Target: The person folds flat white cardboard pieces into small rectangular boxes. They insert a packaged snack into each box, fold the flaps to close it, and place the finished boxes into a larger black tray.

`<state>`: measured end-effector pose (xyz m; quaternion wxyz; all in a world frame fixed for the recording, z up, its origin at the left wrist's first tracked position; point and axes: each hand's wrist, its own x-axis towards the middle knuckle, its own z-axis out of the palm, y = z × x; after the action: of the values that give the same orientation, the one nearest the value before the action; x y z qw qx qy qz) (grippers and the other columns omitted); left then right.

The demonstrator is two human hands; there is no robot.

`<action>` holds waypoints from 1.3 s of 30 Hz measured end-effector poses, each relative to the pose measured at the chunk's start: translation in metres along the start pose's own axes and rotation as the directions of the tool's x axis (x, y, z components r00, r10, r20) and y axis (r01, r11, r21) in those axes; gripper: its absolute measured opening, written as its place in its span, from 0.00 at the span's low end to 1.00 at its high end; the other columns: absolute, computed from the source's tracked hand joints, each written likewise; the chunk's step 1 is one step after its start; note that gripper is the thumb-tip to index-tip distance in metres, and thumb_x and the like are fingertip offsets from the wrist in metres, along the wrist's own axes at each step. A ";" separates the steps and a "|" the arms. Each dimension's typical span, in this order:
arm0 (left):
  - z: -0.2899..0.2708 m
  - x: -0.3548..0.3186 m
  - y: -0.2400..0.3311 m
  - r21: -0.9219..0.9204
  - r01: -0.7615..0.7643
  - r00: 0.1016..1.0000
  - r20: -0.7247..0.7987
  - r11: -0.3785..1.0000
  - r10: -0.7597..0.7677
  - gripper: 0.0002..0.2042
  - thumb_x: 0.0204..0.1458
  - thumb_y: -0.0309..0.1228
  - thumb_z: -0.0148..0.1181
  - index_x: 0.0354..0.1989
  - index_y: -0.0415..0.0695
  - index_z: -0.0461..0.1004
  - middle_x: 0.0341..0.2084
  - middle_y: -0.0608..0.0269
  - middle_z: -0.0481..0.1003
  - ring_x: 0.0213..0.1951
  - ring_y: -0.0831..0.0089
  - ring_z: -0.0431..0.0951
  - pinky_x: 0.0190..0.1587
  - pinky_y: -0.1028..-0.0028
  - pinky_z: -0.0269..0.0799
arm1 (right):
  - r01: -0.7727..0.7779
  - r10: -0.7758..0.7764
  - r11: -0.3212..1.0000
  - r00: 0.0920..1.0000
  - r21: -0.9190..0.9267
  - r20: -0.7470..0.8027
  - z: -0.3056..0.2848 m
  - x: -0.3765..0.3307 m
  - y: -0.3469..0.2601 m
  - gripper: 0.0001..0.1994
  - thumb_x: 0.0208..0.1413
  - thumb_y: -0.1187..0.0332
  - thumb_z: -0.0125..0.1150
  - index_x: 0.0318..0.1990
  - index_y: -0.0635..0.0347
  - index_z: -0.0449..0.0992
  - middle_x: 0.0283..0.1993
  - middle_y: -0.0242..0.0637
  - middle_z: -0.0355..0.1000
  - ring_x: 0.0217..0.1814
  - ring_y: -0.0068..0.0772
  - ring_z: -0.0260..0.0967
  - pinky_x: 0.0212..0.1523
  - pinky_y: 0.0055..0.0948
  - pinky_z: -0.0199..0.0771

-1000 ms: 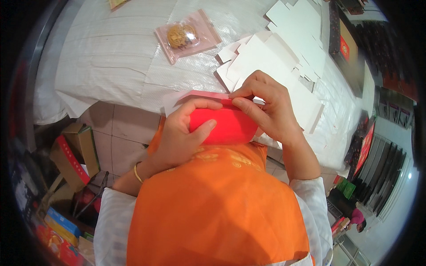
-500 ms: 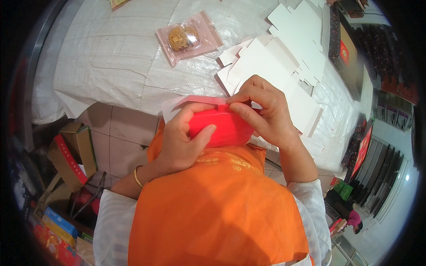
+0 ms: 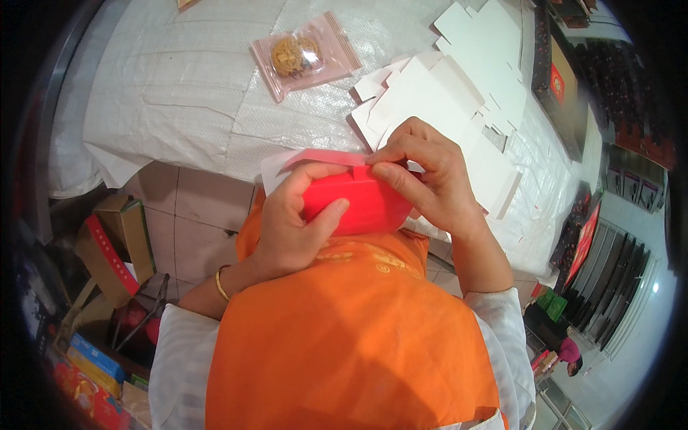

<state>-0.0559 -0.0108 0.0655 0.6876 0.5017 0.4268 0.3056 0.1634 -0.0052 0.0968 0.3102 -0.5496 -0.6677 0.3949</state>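
A red folded-card box (image 3: pixel 362 204) is held close above my orange apron at the table's near edge. My left hand (image 3: pixel 301 215) is closed round its left end, thumb across the red front and fingers behind the upper edge. At the box's top right, my right hand (image 3: pixel 419 168) pinches the edge beside a small red tab (image 3: pixel 360 173). A paler flap (image 3: pixel 326 155) stands raised behind the box. Flat white card blanks (image 3: pixel 423 100) lie stacked just beyond my right hand. Farther off rests a cookie in a clear and pink packet (image 3: pixel 304 57).
White woven sheeting (image 3: pixel 172 93) covers the table. Dark and tan boxes (image 3: pixel 562 89) stand along its right side. On the floor at left are an opened cardboard carton (image 3: pixel 118 244) and a blue box (image 3: pixel 97 357). Another person (image 3: pixel 570 351) is far off at lower right.
Both hands keep nearly the same grip on the red box. The view has shifted very slightly; nothing else has visibly moved.
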 end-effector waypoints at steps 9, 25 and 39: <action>-0.001 0.000 0.000 -0.016 0.027 0.999 0.025 1.000 -0.026 0.15 0.54 0.20 0.60 0.51 0.35 0.71 0.46 0.62 0.74 0.48 0.78 0.73 0.52 0.77 0.70 | -0.023 0.022 1.000 1.000 -0.014 -0.007 0.002 -0.002 -0.003 0.03 0.52 0.74 0.68 0.34 0.61 0.81 0.31 0.34 0.70 0.33 0.28 0.68 0.33 0.25 0.68; 0.000 -0.003 0.003 -0.039 0.016 1.000 -0.008 0.999 -0.016 0.15 0.56 0.21 0.58 0.52 0.34 0.70 0.46 0.58 0.76 0.47 0.78 0.75 0.51 0.77 0.72 | 0.098 -0.117 0.975 0.989 -0.200 -0.086 0.012 -0.005 -0.002 0.07 0.46 0.73 0.71 0.34 0.58 0.82 0.31 0.35 0.69 0.34 0.35 0.69 0.32 0.30 0.70; 0.001 -0.006 -0.001 -0.081 0.090 0.996 0.000 0.993 -0.090 0.14 0.57 0.22 0.59 0.51 0.33 0.71 0.44 0.59 0.76 0.44 0.80 0.76 0.47 0.78 0.73 | 0.167 -0.177 0.969 0.983 -0.180 -0.044 0.004 -0.010 0.001 0.09 0.46 0.73 0.72 0.37 0.56 0.84 0.31 0.32 0.69 0.33 0.30 0.68 0.31 0.26 0.69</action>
<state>-0.0572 -0.0168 0.0661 0.7196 0.4531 0.4374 0.2924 0.1621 -0.0160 0.0943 0.3133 -0.5264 -0.7355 0.2893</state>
